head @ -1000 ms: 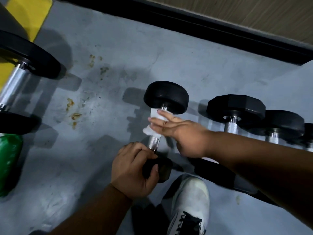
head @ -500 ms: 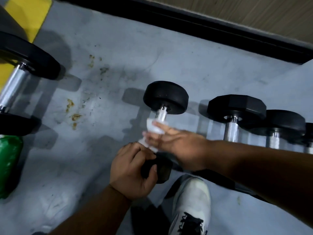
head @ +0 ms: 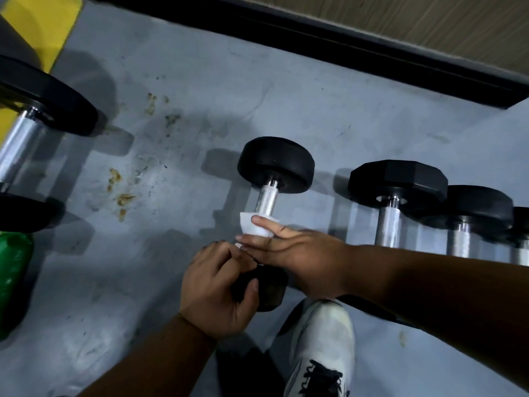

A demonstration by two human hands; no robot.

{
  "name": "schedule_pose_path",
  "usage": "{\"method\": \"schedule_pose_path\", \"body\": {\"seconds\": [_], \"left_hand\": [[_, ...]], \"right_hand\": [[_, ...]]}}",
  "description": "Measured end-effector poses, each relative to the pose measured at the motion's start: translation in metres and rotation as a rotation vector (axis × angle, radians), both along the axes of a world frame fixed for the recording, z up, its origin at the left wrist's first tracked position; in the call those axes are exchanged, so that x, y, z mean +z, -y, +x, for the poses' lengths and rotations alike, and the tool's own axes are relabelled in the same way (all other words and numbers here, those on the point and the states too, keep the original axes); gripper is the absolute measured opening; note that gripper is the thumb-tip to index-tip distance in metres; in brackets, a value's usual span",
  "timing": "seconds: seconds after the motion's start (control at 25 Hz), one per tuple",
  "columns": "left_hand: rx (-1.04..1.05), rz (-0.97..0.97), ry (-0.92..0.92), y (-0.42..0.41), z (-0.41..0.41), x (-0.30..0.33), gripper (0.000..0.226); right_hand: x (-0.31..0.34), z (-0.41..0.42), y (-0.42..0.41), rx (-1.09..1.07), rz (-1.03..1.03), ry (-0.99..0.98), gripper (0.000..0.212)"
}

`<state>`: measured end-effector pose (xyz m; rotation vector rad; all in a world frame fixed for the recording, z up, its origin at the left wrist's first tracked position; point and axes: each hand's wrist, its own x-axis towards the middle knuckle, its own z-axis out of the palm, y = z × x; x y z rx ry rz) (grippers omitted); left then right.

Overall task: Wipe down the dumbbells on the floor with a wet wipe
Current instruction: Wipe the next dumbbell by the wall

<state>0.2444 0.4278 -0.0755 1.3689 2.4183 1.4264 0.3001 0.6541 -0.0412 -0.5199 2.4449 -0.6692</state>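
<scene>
A small black dumbbell (head: 274, 164) with a knurled steel handle lies on the grey floor at the centre. My left hand (head: 213, 287) grips its near black head, fingers curled round it. A white wet wipe (head: 253, 223) is wrapped round the lower part of the handle. My right hand (head: 297, 257) holds the wipe against the handle, one finger lying over the wipe, the rest of the grip hidden. The handle's upper half shows bare.
Two larger black dumbbells (head: 398, 181) (head: 478, 207) lie in a row to the right, and a big one (head: 48, 104) at the far left. A green object (head: 13, 279) sits at the left edge. My white shoe (head: 320, 348) stands below the hands. A black skirting (head: 343, 38) runs along the back.
My right hand slid the wipe down the handle from beside the far head towards the near head. The left hand stayed on the near head.
</scene>
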Motion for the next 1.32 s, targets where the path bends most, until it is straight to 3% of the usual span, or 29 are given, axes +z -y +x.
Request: {"method": "schedule_pose_path", "body": {"seconds": [0.2,0.4,0.6,0.76,0.96,1.16,1.24,1.32], "left_hand": [[0.012,0.005,0.027,0.001,-0.001,-0.001,0.022],[0.005,0.002,0.034,0.005,-0.003,-0.004,0.025],[0.035,-0.005,0.069,0.007,-0.005,-0.007,0.037],[0.014,0.012,0.067,0.01,-0.008,-0.005,0.027],[0.045,0.041,0.137,0.013,-0.011,-0.01,0.035],[0.035,0.029,0.147,0.017,-0.013,-0.014,0.043],[0.033,0.045,0.171,0.016,-0.014,-0.013,0.035],[0.032,0.054,0.19,0.016,-0.015,-0.012,0.03]], "right_hand": [[0.005,-0.024,-0.015,-0.216,0.083,0.02,0.107],[-0.002,-0.01,0.002,-0.023,-0.033,-0.024,0.1],[0.004,-0.032,-0.016,-0.221,0.06,-0.007,0.101],[-0.002,-0.012,0.006,-0.007,-0.053,-0.02,0.091],[-0.001,-0.039,-0.015,-0.237,0.013,-0.016,0.097],[-0.002,-0.012,0.006,-0.007,-0.087,-0.02,0.089],[-0.001,-0.031,-0.013,-0.071,-0.034,-0.048,0.081],[-0.001,-0.041,-0.025,-0.206,0.01,-0.052,0.094]]}}
